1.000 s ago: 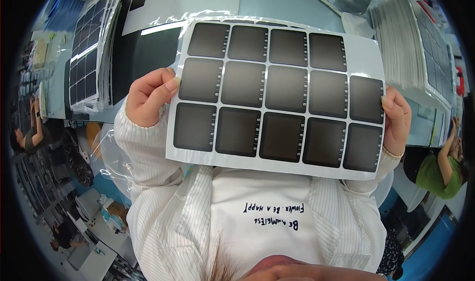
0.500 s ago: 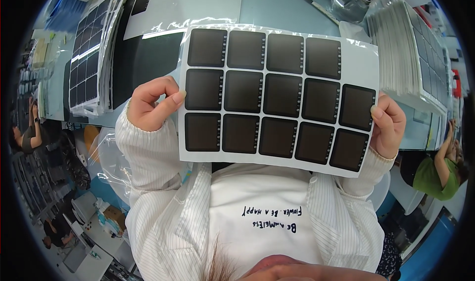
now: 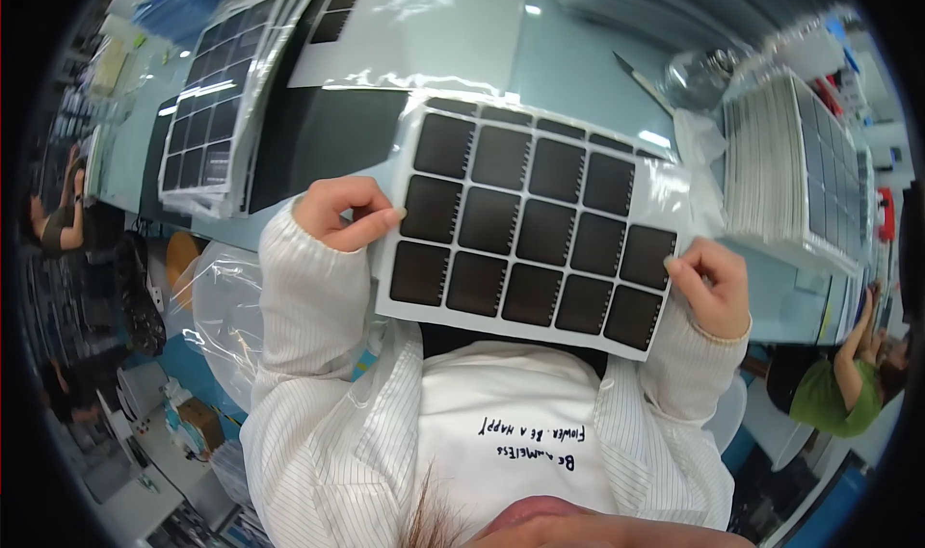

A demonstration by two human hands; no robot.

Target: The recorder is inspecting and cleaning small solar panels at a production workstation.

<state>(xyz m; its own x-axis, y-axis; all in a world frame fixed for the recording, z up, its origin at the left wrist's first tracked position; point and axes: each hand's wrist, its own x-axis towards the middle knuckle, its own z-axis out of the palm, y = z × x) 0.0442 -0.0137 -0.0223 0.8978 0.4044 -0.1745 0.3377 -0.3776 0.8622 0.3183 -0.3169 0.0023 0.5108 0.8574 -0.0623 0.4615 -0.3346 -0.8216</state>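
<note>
A white sheet bearing rows of dark, rounded square pieces is stretched between my two hands. Pinched thumb-to-finger, my left hand holds its left edge around mid-height. On the opposite edge, my right hand grips beside the last square of the middle row. The sheet's near edge hangs in front of my white top, and its far part overlaps more dark squares and glossy clear film, so what lies underneath is mostly hidden.
Stacks of similar sheets stand at the left and right. A pale sheet under film lies ahead. A knife with a pointed blade and a glass jar are at the far right. Other people sit at both sides.
Both hands have lowered the sheet and brought it closer together, nearer the table. My right hand has moved inward and down. The view has tilted, showing more of the table's far side.
</note>
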